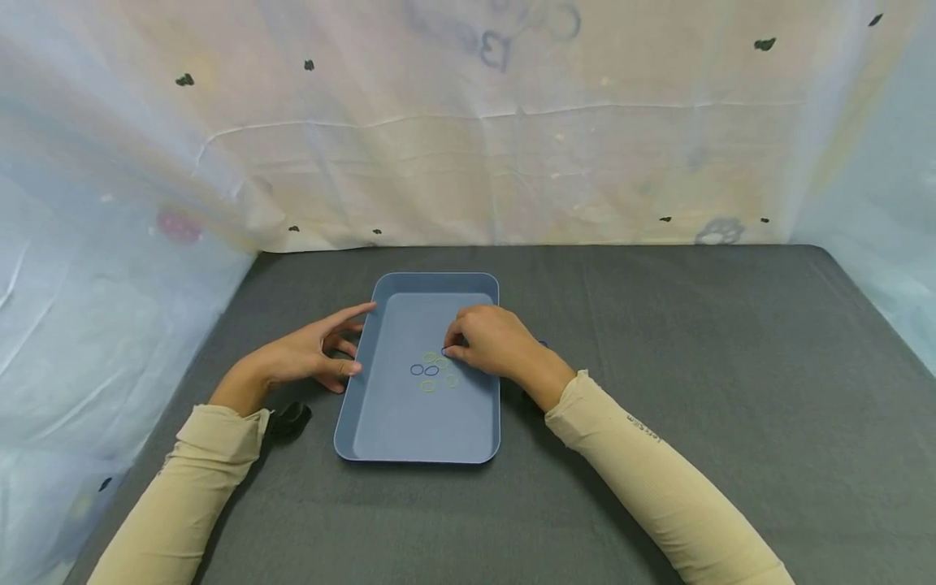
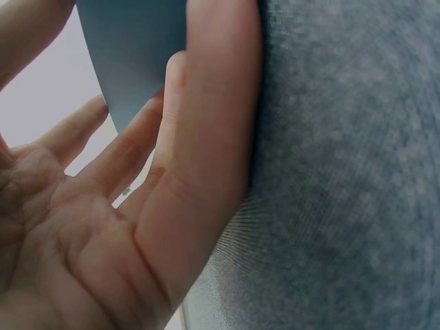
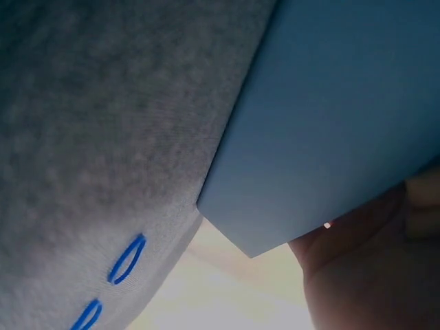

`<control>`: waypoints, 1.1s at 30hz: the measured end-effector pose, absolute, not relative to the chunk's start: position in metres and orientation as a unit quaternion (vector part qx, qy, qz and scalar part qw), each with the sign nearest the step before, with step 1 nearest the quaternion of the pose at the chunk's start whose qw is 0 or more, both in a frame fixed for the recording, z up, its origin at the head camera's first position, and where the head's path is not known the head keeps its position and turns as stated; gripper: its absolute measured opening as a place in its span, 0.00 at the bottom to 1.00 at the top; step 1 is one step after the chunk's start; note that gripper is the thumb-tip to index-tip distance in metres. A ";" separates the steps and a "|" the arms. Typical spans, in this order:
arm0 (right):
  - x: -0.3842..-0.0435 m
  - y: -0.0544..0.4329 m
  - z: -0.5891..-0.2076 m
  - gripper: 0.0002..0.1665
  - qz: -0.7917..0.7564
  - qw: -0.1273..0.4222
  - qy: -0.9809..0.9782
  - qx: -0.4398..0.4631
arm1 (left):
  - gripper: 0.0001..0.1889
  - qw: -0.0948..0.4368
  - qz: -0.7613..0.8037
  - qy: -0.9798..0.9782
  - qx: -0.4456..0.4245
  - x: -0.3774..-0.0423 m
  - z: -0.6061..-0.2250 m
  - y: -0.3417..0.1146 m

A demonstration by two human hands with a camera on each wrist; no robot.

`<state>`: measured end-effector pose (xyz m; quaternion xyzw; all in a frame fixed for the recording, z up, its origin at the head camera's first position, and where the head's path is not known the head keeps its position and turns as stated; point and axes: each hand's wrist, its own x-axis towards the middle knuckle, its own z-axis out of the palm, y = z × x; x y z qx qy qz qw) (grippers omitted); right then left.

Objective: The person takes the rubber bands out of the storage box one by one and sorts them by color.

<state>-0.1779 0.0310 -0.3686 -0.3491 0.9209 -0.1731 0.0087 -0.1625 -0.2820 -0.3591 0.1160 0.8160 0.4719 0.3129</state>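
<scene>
A blue-grey tray [image 1: 380, 422] lies on the dark cloth. Inside it are two blue rubber bands [image 1: 417, 364] side by side and several yellow rubber bands [image 1: 427, 392] scattered around them. My right hand [image 1: 500, 341] reaches over the tray's right wall, thumb and index finger pinching another blue rubber band [image 1: 443, 352] low over the tray floor. Its fingertips are hidden behind the tray wall in the right wrist view. On the left, my left hand [image 1: 310, 353] touches the tray's outer wall [image 2: 137, 41] with spread fingers, thumb nearest the front.
Two blue rubber bands [image 3: 127, 259] lie on the cloth beyond the tray's right side, partly behind my right wrist in the head view. A black strap-like item [image 1: 291, 421] sits by my left wrist. Pale curtains [image 1: 512, 179] hang behind the table.
</scene>
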 end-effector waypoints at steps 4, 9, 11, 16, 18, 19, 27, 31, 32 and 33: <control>-0.177 0.030 -0.370 0.06 -0.174 0.007 0.921 -0.348 | 0.52 0.313 0.472 0.816 0.115 -0.161 -0.359 -0.283; -0.173 0.029 -0.372 0.07 -0.166 0.008 0.924 -0.345 | 0.52 0.315 0.473 0.814 0.116 -0.159 -0.362 -0.283; -0.172 0.030 -0.372 0.07 -0.161 0.005 0.925 -0.344 | 0.52 0.315 0.472 0.815 0.113 -0.159 -0.362 -0.283; -0.172 0.031 -0.368 0.07 -0.160 -0.005 0.926 -0.343 | 0.52 0.313 0.472 0.817 0.110 -0.162 -0.362 -0.283; -0.171 0.031 -0.367 0.07 -0.160 -0.005 0.926 -0.342 | 0.52 0.313 0.474 0.815 0.112 -0.162 -0.362 -0.283; -0.171 0.031 -0.367 0.06 -0.161 -0.005 0.926 -0.342 | 0.53 0.313 0.475 0.814 0.114 -0.162 -0.361 -0.283; -0.170 0.032 -0.367 0.06 -0.163 -0.008 0.923 -0.349 | 0.52 0.314 0.477 0.813 0.116 -0.159 -0.359 -0.282; -0.170 0.032 -0.365 0.06 -0.166 -0.010 0.921 -0.352 | 0.52 0.310 0.476 0.815 0.115 -0.159 -0.357 -0.282; -0.170 0.032 -0.365 0.06 -0.165 -0.008 0.921 -0.352 | 0.53 0.311 0.476 0.814 0.115 -0.159 -0.357 -0.283; -0.170 0.032 -0.365 0.06 -0.165 -0.006 0.921 -0.352 | 0.53 0.312 0.476 0.814 0.116 -0.159 -0.357 -0.283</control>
